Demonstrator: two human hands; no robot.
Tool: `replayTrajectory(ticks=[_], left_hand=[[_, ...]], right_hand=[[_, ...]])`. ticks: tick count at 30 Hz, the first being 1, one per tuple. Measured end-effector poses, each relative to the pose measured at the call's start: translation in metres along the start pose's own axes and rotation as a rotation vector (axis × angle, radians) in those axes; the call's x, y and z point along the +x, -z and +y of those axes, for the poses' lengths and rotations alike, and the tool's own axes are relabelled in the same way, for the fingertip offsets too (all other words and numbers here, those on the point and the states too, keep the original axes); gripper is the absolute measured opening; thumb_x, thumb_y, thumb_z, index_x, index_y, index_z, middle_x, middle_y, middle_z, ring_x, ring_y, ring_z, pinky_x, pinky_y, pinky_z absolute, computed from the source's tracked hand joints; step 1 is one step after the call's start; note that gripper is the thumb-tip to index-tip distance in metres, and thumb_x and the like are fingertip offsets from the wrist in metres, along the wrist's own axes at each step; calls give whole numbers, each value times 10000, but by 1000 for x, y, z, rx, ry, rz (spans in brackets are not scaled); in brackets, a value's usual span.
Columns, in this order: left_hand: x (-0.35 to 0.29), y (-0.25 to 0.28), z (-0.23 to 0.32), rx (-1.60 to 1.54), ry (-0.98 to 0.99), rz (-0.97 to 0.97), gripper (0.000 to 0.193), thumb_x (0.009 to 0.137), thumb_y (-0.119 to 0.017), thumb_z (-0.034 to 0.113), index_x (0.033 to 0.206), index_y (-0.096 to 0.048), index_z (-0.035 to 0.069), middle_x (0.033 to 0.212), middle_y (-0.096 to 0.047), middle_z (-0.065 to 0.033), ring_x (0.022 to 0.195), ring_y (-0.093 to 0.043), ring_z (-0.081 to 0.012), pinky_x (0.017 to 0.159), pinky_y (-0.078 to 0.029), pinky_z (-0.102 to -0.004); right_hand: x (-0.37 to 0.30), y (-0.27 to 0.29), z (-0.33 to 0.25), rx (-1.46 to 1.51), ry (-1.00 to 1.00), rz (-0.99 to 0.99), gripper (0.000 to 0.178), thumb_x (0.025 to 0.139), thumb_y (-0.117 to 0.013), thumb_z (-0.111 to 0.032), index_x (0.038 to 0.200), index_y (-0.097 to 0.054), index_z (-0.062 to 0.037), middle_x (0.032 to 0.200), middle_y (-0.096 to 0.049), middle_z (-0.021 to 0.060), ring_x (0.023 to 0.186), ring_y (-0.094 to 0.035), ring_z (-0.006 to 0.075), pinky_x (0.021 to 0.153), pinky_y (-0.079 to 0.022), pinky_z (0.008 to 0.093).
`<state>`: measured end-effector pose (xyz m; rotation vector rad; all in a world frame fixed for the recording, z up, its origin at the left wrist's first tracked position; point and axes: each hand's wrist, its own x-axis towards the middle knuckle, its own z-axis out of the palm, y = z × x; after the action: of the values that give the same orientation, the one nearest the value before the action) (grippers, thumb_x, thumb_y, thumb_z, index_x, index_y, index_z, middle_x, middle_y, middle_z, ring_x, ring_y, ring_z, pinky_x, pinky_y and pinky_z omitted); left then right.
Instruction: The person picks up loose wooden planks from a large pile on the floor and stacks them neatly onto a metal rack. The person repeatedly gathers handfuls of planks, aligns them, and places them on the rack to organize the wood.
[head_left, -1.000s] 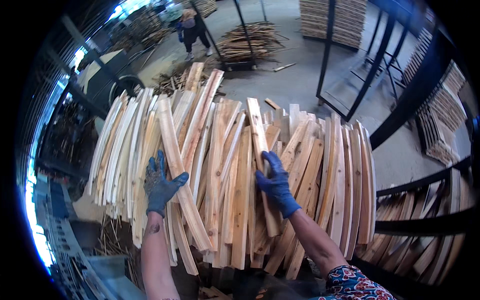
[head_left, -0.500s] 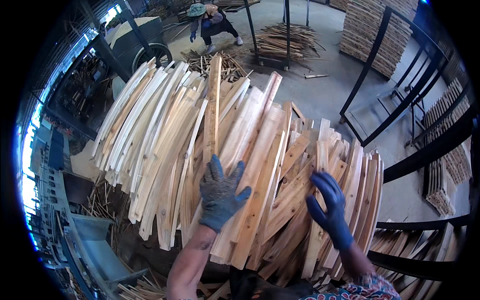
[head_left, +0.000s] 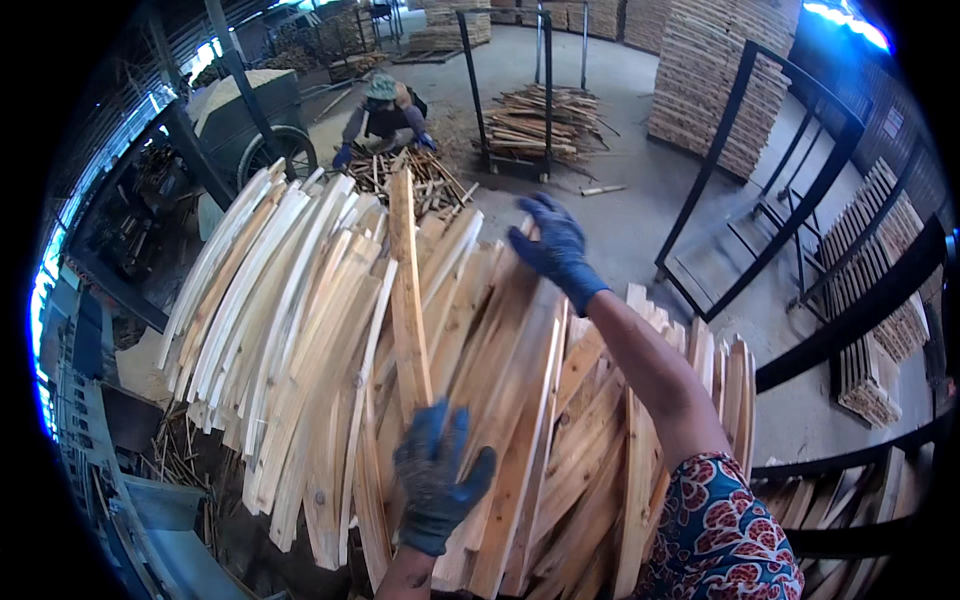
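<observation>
A wide pile of long, pale wooden boards (head_left: pixel 330 300) fans out in front of me. My left hand (head_left: pixel 440 480), in a blue-grey work glove, rests on the near part of the boards with its fingers spread. One knotty board (head_left: pixel 406 290) stands out above its neighbours, just beyond those fingertips. My right hand (head_left: pixel 556 250), gloved in blue, is stretched out at the far ends of the middle boards. Its thumb and fingers are apart, with nothing visible between them. Some middle boards (head_left: pixel 515 330) are smeared by motion.
Beyond the pile a person (head_left: pixel 385 115) in a green hat bends over scrap sticks (head_left: pixel 405 180). A black metal frame (head_left: pixel 735 180) stands at right, near stacked boards (head_left: pixel 715 85). A wheeled cart (head_left: pixel 265 125) is at far left, blue machinery (head_left: pixel 165 510) at near left.
My right hand has reached forward and left, from the pile's right side to its far ends. Middle boards protrude less there. The view has shifted; the other person crouches lower over the sticks.
</observation>
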<state>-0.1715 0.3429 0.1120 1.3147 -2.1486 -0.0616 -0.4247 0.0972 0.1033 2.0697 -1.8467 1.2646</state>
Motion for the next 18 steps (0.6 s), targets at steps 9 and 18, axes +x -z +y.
replayTrajectory(ticks=[9, 18], left_hand=[[33, -51, -53, 126, 390, 16, 861, 725, -693, 395, 1354, -313, -54, 1238, -463, -303, 1114, -474, -438, 953, -363, -488], [-47, 34, -23, -365, 386, -252, 740, 814, -632, 183, 1423, -236, 43, 1415, -329, -176, 1299, -341, -295, 1057, -300, -405]], right_hand=[[1, -74, 94, 834, -531, 28, 853, 697, -744, -214, 1387, -284, -14, 1356, -416, 201, 1254, -411, 291, 1022, -344, 352], [-23, 36, 80, 1190, -756, 40, 587, 824, -676, -217, 1332, -381, -211, 951, -571, 77, 644, -559, 159, 492, -480, 277]])
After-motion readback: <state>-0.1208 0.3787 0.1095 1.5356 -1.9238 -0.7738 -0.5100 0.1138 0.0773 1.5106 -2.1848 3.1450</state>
